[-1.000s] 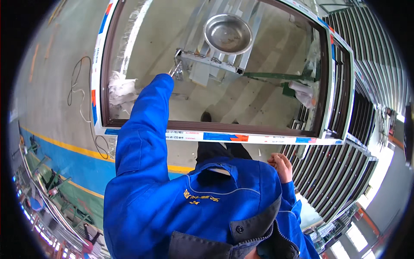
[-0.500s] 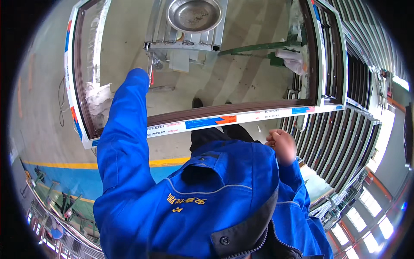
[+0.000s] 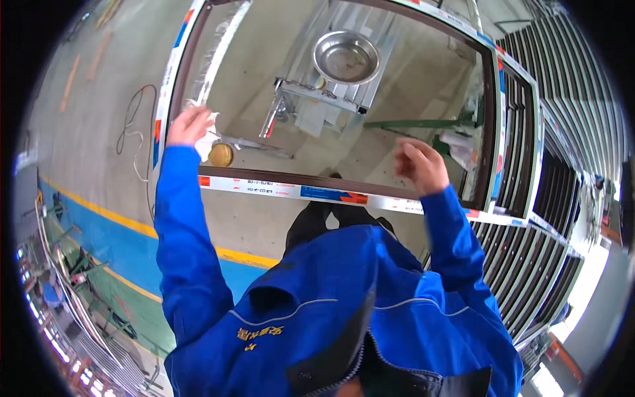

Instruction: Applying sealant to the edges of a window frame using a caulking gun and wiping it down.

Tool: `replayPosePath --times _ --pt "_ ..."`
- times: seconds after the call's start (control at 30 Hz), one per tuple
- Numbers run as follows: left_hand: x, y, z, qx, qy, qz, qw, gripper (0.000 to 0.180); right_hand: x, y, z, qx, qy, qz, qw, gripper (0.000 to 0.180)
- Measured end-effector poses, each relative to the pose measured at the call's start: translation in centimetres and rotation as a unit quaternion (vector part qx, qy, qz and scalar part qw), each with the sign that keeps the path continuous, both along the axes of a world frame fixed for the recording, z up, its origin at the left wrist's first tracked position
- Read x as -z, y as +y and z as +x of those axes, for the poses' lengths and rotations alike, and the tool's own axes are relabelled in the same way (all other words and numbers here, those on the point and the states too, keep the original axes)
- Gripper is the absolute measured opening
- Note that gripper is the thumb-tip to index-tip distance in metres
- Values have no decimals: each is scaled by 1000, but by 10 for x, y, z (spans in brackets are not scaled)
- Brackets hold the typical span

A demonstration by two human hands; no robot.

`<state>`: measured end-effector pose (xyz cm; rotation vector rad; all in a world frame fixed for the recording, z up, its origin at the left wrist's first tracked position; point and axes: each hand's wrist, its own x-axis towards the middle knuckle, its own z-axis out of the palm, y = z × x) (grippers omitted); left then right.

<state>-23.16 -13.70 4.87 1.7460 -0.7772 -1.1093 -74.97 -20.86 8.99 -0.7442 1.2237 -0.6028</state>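
A large window frame with dark brown inner edges (image 3: 278, 177) and white printed film on its outside lies in front of me, its glass showing the floor below. At its near left corner my left hand (image 3: 190, 127) has bent fingers on a crumpled white cloth (image 3: 207, 140). Right beside the cloth is a round yellow-brown thing (image 3: 221, 155), perhaps a tape roll. Over the near right part of the glass, my right hand (image 3: 421, 165) is raised with its fingers curled and somewhat blurred. Whatever those fingers may hold is hidden.
Beyond the near edge, a steel bowl (image 3: 346, 57) stands on a metal stand (image 3: 324, 92) seen within the frame. A green bar (image 3: 423, 124) and a pale cloth (image 3: 458, 147) show at the right. Stacked dark profiles (image 3: 529, 264) line the right side; a cable (image 3: 121, 135) lies left.
My left hand has drawn back from over the glass to the cloth at the left corner. My right hand has risen from beside my body to over the frame. The view has shifted.
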Motion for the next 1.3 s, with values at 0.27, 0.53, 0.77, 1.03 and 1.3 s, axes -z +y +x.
replayPosePath --times 0.27,0.53,0.77,1.03,1.3 --pt "-57 244 -74 -208 -34 41 977 30 118 -138 75 35 -43 107 993 27" --pt "-7 352 -202 -407 146 190 881 32 188 -185 113 102 16 112 988 27" --pt "-14 331 -242 -418 180 183 871 35 194 -207 121 186 -12 41 982 18" --pt "-24 312 -228 -383 171 195 886 33 191 -248 112 170 -42 45 984 12" --pt "-19 307 -210 -352 159 212 898 37 188 -258 103 175 -55 68 981 15"
